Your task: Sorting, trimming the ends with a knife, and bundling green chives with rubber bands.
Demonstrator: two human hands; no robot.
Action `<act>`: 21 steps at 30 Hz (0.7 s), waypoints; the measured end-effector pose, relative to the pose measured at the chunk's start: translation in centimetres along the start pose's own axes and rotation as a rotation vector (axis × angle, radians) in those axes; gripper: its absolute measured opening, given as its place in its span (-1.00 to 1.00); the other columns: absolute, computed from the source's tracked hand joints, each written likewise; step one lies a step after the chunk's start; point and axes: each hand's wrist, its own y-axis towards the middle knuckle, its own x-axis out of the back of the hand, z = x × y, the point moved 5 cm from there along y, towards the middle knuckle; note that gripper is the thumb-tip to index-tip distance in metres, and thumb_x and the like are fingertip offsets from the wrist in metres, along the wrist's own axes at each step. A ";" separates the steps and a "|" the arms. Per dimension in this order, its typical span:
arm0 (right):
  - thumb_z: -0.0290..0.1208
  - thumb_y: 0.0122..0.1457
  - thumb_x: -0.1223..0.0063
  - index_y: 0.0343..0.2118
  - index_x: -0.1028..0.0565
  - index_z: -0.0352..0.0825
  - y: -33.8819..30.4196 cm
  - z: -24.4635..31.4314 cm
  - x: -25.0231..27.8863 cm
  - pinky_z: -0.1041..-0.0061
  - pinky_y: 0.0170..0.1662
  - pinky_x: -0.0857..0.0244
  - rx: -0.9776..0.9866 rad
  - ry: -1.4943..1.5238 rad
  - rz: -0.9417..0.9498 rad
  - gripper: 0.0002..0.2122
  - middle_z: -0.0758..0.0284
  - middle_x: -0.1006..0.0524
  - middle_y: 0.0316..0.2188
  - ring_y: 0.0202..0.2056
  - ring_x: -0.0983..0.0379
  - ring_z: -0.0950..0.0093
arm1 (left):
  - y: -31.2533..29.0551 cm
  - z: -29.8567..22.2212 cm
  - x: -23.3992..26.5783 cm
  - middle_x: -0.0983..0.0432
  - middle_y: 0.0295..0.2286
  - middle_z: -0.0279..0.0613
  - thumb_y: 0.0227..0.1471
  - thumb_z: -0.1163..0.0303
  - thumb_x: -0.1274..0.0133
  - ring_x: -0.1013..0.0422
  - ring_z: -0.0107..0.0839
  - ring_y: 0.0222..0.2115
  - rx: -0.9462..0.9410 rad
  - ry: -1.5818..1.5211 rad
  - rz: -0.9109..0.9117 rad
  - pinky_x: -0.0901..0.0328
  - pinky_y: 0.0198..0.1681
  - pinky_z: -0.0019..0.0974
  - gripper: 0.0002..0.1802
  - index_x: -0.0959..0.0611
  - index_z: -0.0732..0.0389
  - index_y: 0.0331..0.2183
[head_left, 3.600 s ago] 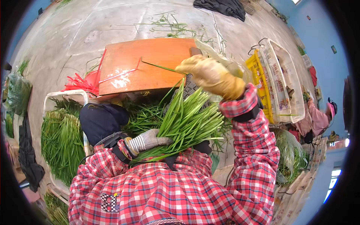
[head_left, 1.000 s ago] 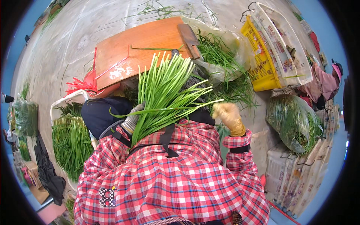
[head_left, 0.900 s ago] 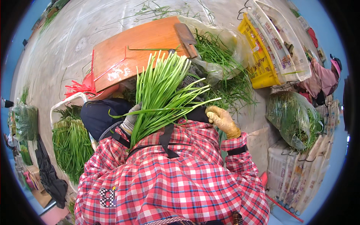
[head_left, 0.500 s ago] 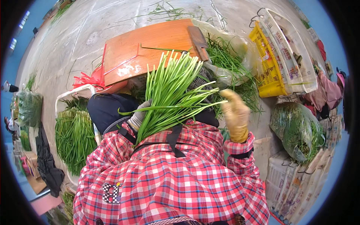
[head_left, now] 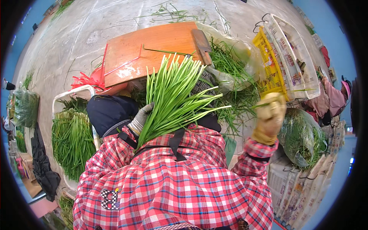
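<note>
Chives (head_left: 172, 99) fan from the closed left hand (head_left: 140, 119); right hand (head_left: 270, 115) raised, grip unclear.

right hand (head_left: 269, 117) lifted out to the side, clear of greens bunch (head_left: 172, 96)

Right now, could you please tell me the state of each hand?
Left hand: closed, gripping the bunch of green chives.
Right hand: raised, gloved, holding nothing visible; open or closed cannot be told.
</note>
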 end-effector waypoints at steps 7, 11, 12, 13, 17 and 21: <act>-0.31 0.14 -0.06 0.14 -0.26 -0.31 -1.6 -12.4 20.7 0.43 0.09 -0.15 -0.369 -1.163 0.561 -0.50 0.24 -0.33 0.06 0.08 -0.24 0.42 | 2.7 -0.1 1.3 -0.52 -0.24 -0.11 0.02 0.24 -0.01 -0.46 -0.24 -0.24 -0.058 0.097 0.104 -0.35 -0.07 -0.17 -0.61 -0.52 0.25 -0.14; 0.20 -0.01 -0.03 0.26 0.06 -0.38 -9.7 -15.9 7.6 0.37 0.30 0.39 -0.747 -0.438 0.621 -0.06 0.15 0.05 0.28 0.31 0.25 0.34 | 0.6 -0.3 -0.3 -0.52 -0.21 -0.09 0.02 0.24 -0.01 -0.45 -0.25 -0.21 -0.019 0.048 0.051 -0.34 -0.06 -0.17 -0.58 -0.50 0.28 -0.11; 0.28 -0.06 -0.02 0.26 0.11 -0.41 -9.0 -15.8 5.5 0.37 0.30 0.44 -0.673 -0.355 0.609 0.01 0.13 0.09 0.29 0.31 0.28 0.32 | 0.4 -0.2 -0.5 -0.52 -0.21 -0.09 0.02 0.24 -0.01 -0.45 -0.25 -0.21 -0.019 0.056 0.058 -0.34 -0.06 -0.17 -0.58 -0.50 0.28 -0.11; 0.35 -0.14 -0.03 0.26 0.16 -0.45 -8.4 -16.4 5.4 0.36 0.30 0.45 -0.629 -0.323 0.574 0.11 0.12 0.13 0.29 0.31 0.29 0.31 | 0.3 0.1 -1.4 -0.51 -0.19 -0.08 0.02 0.23 -0.03 -0.45 -0.24 -0.19 -0.001 0.100 0.122 -0.33 -0.04 -0.17 -0.55 -0.49 0.29 -0.09; 0.38 -0.25 -0.11 0.27 0.22 -0.43 -4.2 -12.2 -2.2 0.36 0.30 0.41 -0.644 -0.150 0.621 0.21 0.18 0.14 0.29 0.31 0.27 0.34 | -2.3 0.2 -4.3 -0.47 -0.11 -0.11 -0.06 0.23 -0.15 -0.42 -0.25 -0.13 -0.036 0.326 0.247 -0.27 0.02 -0.19 -0.40 -0.43 0.29 0.00; 0.20 -0.25 -0.28 0.26 0.10 -0.33 -3.1 -8.9 -6.0 0.32 0.23 0.08 -0.674 0.199 0.621 0.11 0.25 -0.03 0.25 0.23 0.01 0.38 | -5.2 -0.7 -8.7 -0.41 -0.05 -0.20 -0.05 0.39 -0.16 -0.33 -0.37 -0.05 -0.254 0.671 0.342 -0.20 0.05 -0.28 -0.40 -0.38 0.28 0.05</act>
